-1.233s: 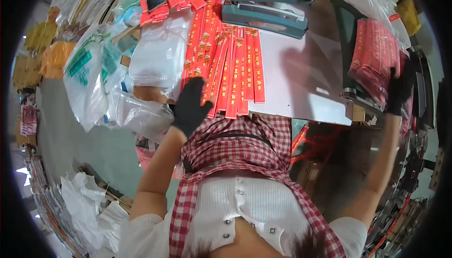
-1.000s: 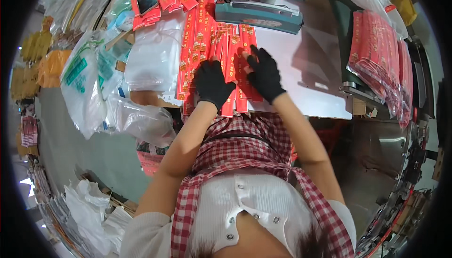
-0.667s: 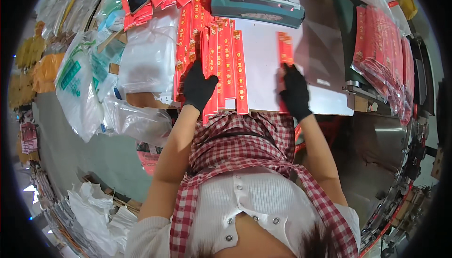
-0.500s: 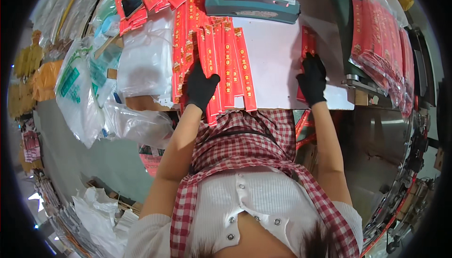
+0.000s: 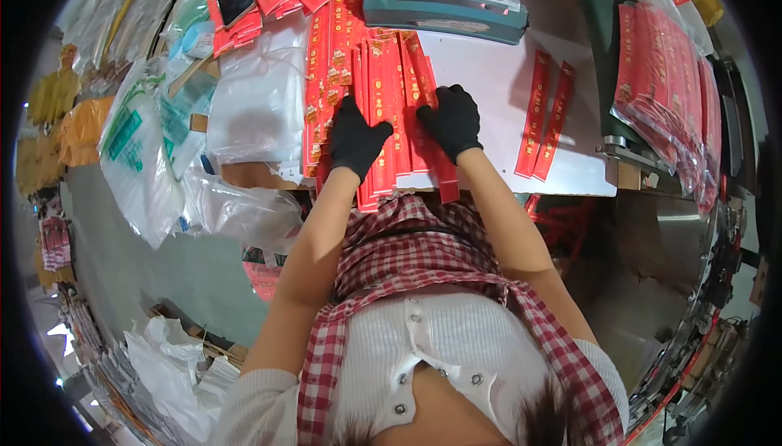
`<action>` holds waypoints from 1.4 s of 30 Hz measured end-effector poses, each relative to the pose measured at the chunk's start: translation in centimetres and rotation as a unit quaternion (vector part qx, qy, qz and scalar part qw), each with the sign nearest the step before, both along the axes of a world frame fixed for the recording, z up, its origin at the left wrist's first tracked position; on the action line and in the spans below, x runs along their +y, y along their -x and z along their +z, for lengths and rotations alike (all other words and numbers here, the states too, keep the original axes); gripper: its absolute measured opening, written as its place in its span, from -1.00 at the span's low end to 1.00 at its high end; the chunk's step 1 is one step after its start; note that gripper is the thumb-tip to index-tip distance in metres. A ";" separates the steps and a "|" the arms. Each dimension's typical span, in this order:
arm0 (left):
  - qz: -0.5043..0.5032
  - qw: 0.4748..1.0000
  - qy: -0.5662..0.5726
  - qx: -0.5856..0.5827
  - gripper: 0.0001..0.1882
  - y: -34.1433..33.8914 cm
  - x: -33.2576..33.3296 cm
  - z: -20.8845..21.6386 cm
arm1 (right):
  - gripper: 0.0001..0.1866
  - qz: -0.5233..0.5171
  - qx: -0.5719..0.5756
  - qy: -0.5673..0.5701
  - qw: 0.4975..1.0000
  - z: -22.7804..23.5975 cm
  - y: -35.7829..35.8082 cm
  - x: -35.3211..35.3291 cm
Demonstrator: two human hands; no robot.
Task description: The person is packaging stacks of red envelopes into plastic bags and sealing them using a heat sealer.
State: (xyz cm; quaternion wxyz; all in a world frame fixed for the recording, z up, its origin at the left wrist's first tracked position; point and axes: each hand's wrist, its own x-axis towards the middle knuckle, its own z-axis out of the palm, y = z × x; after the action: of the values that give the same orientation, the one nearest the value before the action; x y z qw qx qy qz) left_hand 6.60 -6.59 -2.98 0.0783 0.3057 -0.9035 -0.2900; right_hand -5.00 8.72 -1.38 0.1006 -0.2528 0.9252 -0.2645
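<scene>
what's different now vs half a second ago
The right hand let go of the red strips on the right of the table, where two now lie side by side, and moved left onto the strip pile. The left hand stayed at that pile; the teal machine stayed put.

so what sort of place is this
Probably a packing workshop: loose red strips on a worktable, a teal machine that looks like a bag sealer, and bagged red strips.
</scene>
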 end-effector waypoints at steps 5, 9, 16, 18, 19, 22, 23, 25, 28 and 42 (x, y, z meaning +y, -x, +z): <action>-0.007 0.999 -0.036 -0.002 0.01 -2.8 1.1 0.2 | -0.59 -0.026 -0.030 0.139 0.989 -2.3 0.6 5.1; 0.019 0.998 -0.039 0.048 -0.18 -3.6 1.4 0.2 | -0.59 -0.094 0.041 -0.015 0.995 -0.3 2.1 9.3; -0.014 0.997 0.007 0.069 -0.13 0.1 3.1 2.0 | -0.43 -0.062 0.207 -0.007 0.976 1.3 -1.3 2.1; -0.011 0.996 0.017 0.088 -0.11 0.5 2.7 1.8 | -0.41 -0.046 0.093 0.000 0.995 1.2 -1.9 -0.1; -0.016 0.996 0.017 0.090 -0.11 0.6 2.6 1.8 | -0.40 -0.055 0.053 0.008 0.997 0.6 -1.4 -0.5; 0.009 1.000 0.014 0.027 -0.11 0.0 2.3 1.9 | -0.46 -0.067 -0.057 0.114 0.990 -0.2 0.2 0.7; 0.007 1.000 0.012 0.026 -0.11 -0.4 2.1 1.7 | -0.49 -0.052 -0.129 0.190 0.972 -0.2 0.6 1.5; 0.020 0.998 0.029 0.054 -0.14 -1.4 1.5 0.6 | -0.53 -0.041 -0.119 0.227 0.966 0.5 0.5 3.7; 0.029 0.998 -0.006 0.055 -0.16 -1.9 2.0 1.8 | -0.52 -0.064 -0.245 0.262 0.931 1.3 0.8 6.5; -0.021 0.990 0.095 0.097 -0.10 -0.6 3.4 1.0 | -0.47 -0.053 0.276 -0.030 0.959 -2.1 4.4 15.6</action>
State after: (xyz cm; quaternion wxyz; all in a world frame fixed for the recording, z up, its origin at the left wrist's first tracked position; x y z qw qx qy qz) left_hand 7.22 -3.21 -2.00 0.1884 0.2481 -0.9213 -0.2326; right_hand -9.40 24.34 -3.44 -0.1649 -0.2635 0.9366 -0.1616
